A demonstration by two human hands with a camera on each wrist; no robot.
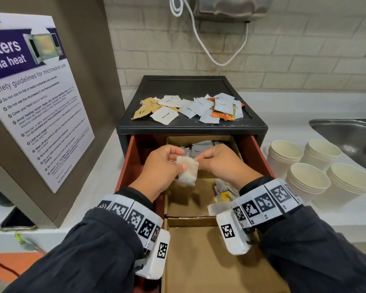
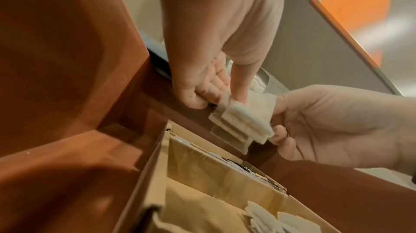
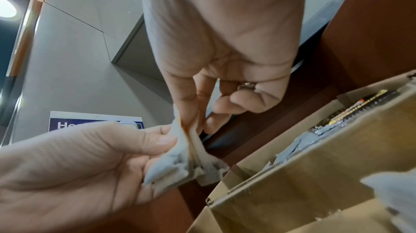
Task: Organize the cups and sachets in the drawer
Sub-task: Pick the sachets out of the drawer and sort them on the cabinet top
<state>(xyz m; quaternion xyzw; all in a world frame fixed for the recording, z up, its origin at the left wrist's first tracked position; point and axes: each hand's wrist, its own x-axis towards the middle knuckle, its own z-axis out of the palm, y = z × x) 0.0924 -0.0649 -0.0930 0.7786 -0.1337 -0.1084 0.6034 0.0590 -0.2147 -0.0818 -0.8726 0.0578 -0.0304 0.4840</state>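
I see both my left hand [image 1: 163, 163] and right hand [image 1: 218, 160] pinching tea bags [image 1: 187, 171] over the drawer [image 1: 127, 163] (boxes [image 1: 201, 246] inside hold packets [image 1: 201, 148]).

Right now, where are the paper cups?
In the head view, the paper cups stand in four stacks on the white counter, right of the open drawer and near the sink.
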